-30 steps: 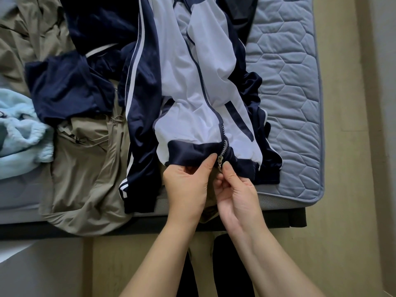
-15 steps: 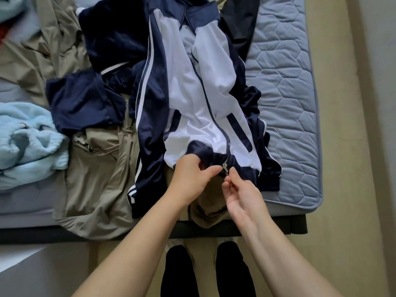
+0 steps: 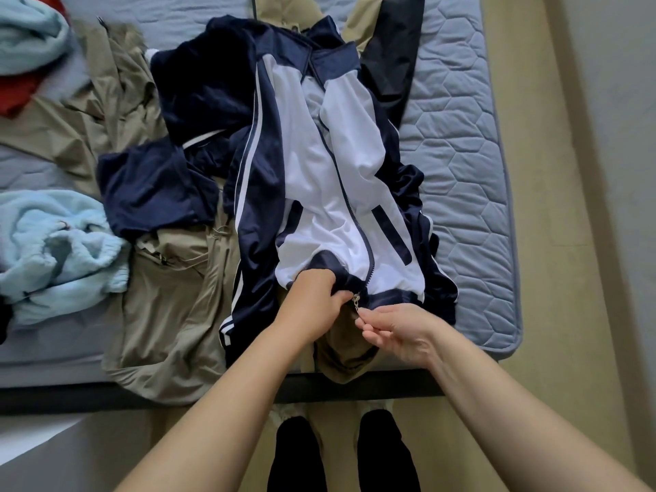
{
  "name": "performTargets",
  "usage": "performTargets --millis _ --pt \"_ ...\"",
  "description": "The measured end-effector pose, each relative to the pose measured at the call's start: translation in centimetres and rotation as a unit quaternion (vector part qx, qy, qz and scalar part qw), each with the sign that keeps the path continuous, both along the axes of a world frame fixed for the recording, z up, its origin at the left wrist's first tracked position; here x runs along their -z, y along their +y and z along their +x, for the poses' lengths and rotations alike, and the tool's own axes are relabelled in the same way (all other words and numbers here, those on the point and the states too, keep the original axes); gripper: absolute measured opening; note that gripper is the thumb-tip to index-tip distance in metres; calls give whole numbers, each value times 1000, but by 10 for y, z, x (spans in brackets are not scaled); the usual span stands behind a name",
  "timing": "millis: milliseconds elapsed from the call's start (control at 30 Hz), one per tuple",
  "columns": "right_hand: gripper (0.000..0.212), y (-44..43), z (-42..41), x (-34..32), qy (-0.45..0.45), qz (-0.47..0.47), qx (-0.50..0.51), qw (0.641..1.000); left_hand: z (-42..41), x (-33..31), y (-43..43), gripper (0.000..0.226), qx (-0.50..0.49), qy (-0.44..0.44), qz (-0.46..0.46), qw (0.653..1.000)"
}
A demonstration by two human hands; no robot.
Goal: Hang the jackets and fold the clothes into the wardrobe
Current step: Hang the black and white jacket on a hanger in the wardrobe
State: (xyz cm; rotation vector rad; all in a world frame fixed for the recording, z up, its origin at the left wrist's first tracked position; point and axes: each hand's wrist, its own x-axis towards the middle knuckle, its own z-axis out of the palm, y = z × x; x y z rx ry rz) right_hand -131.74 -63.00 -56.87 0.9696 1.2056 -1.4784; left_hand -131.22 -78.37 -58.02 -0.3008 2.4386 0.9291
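Note:
A navy and white track jacket (image 3: 319, 179) lies front up on the bed, its hem toward me. My left hand (image 3: 314, 303) grips the navy hem band just left of the zip. My right hand (image 3: 394, 330) pinches the metal zip pull (image 3: 355, 300) at the bottom of the zip. The zip line runs closed up the white front to the collar. Beneath the jacket lies a khaki garment (image 3: 170, 314), part of it hanging over the bed edge.
More clothes cover the grey quilted mattress (image 3: 468, 179): a light blue fleece (image 3: 53, 250) at left, a dark navy garment (image 3: 156, 197), a red item (image 3: 14, 94) at far left. The dark bed frame edge (image 3: 355, 385) runs in front of me; tan floor lies at right.
The camera view has pulled back, showing more of the bed. My left hand shifted left along the hem, and my right hand drew down and right with the zip pull.

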Motion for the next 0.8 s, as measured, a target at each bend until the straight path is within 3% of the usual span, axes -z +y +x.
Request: performTargets --millis 167,500,567,667,800 --pt "20 3 -27 -6 -39 -7 -198 979 6 1 -3 48 64 36 -43 996" --pt "33 -12 -35 9 -63 -76 -179 979 6 9 -9 43 5 32 -21 999" --pt "30 -15 -37 9 -37 -75 -154 984 5 10 -11 43 -4 33 -25 999" --pt "24 -21 -43 10 21 -65 -29 997 4 12 -13 44 -1 36 -35 999" --pt "21 -24 -61 6 71 -78 86 991 17 23 -21 41 -9 -20 -38 999"
